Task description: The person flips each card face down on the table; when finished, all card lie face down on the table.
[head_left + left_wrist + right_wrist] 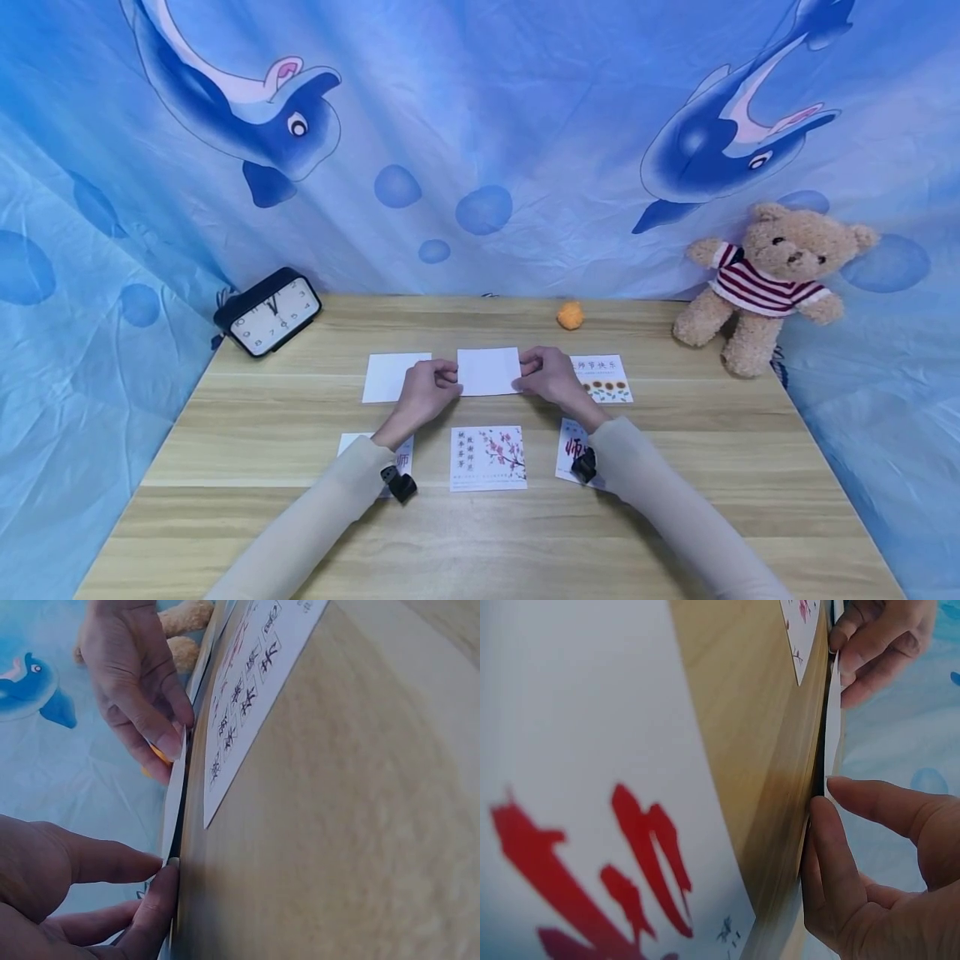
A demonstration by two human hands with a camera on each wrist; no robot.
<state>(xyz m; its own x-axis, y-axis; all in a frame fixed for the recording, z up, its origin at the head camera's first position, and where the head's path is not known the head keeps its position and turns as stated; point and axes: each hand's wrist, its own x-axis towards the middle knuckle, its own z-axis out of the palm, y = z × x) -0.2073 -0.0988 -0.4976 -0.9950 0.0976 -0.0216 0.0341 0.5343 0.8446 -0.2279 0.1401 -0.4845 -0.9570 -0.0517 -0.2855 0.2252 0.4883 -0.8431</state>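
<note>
Both hands hold a white card (488,372), blank side up, at the middle of the back row. My left hand (425,391) pinches its left edge between thumb and fingers, and my right hand (553,377) pinches the right edge. In the left wrist view the card (175,796) shows edge-on close over the table, with a dark shadow line beneath. Left of it lies another blank white card (390,375), partly behind the left hand. To the right is a card with sunflowers (609,385), partly covered by the right hand.
In the front row lie a plum-blossom card (489,458), a card (356,442) under the left forearm and a red-lettered card (570,442) beside the right sleeve. A clock (273,312), an orange fuzzy ball (570,316) and a teddy bear (765,283) stand along the table's back.
</note>
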